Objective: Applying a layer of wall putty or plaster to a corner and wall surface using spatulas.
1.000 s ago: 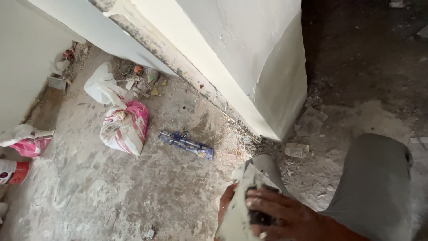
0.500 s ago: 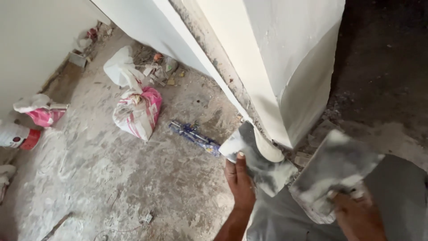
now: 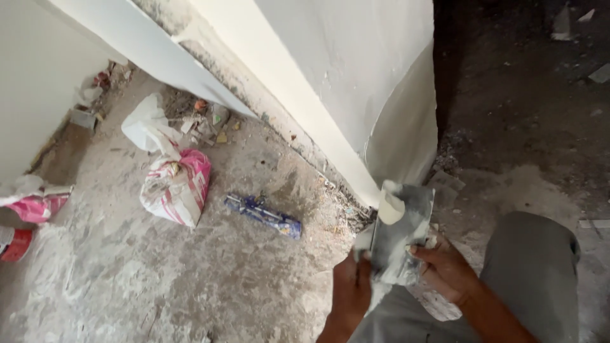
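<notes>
The plastering trowel [image 3: 401, 232], a flat grey blade smeared with dried filler, sits between both hands low in the view, tilted with its upper end toward the wall corner [image 3: 406, 146]. A lump of pale cream putty [image 3: 390, 207] rests on the upper left part of the blade. The right hand [image 3: 445, 270] grips the trowel from the right side, its fingers [image 3: 420, 251] curled over the blade's lower edge. The left hand [image 3: 351, 286] is closed just left of the blade, touching a second pale tool [image 3: 363, 240] whose shape is mostly hidden behind the trowel; I cannot tell exactly what it is. Below the hands lies the person's grey trouser leg [image 3: 534, 267], bent at the knee to the right of the right hand.

Just above the fingers, the white plastered wall corner rises, its lower edge meeting a rough strip of crumbled mortar [image 3: 343, 203]. Left of the left hand, on the dusty concrete floor [image 3: 190, 279], lies a blue tube-shaped package [image 3: 264, 216]. Farther left stands a pink-and-white sack [image 3: 178, 187], slumped and open at the top, with a white plastic bag [image 3: 146, 124] just beyond it. At the far left edge lie another pink-and-white bag [image 3: 38, 200] and a red-and-white container [image 3: 16, 244]. Small debris [image 3: 210, 121] is scattered along the wall base.
</notes>
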